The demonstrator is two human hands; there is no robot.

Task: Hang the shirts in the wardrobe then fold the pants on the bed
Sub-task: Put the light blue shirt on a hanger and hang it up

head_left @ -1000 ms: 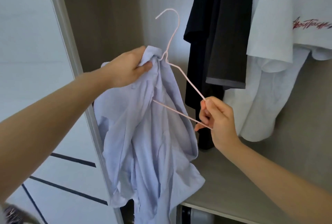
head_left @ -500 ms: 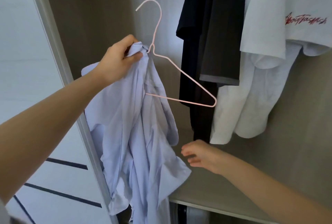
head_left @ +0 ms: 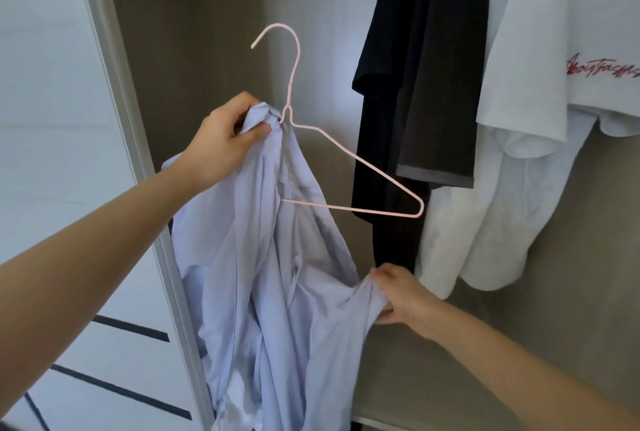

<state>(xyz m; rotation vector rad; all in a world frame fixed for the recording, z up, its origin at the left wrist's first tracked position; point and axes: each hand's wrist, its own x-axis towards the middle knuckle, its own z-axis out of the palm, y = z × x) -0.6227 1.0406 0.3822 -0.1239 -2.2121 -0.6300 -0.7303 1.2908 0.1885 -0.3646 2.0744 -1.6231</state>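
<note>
- Your left hand (head_left: 221,145) sits centre-left of the frame. Its fingers (head_left: 247,101) and thumb are clenched on the bunched collar of the pale blue shirt (head_left: 277,275).
- That grip lies right against the neck of the pink wire hanger (head_left: 346,208). You cannot tell whether the wire itself is pinched too.
- The hanger's left arm is buried inside the shirt. Its right arm and bottom bar stick out bare toward the right, and the hook stands upright in the air above your knuckles.
- The shirt hangs crumpled from the collar down to the bottom edge of the frame, in front of the wardrobe frame (head_left: 121,119).
- Your right hand (head_left: 403,295) is at lower centre-right, fingers (head_left: 382,313) curled round a fold of the shirt's lower part, above the wardrobe shelf (head_left: 433,378).
- Upper right: a black shirt (head_left: 415,84) and a white shirt (head_left: 554,84) hang behind the hanger's tip.
</note>
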